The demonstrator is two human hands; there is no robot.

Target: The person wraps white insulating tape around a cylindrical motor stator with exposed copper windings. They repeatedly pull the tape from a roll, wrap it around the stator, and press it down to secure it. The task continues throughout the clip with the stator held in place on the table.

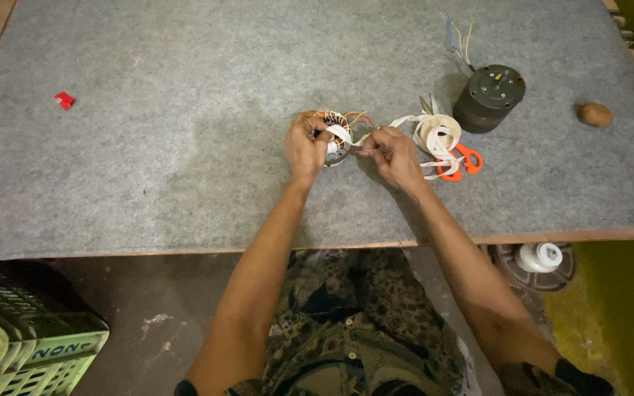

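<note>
Left hand (305,147) gripping wound coil (334,136), right hand (392,155) pinching white tape (434,138)

Grey felt tabletop (148,169); dim concrete floor (155,308)

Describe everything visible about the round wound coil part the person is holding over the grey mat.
The coil part is a small ring wound with copper-coloured wire, partly wrapped in white tape. Thin red, yellow and orange leads stick out at its upper right. The left hand grips its left side just above the grey felt mat. The right hand pinches the tape strip running from it toward the loose tape bundle by the orange-handled scissors.
</note>
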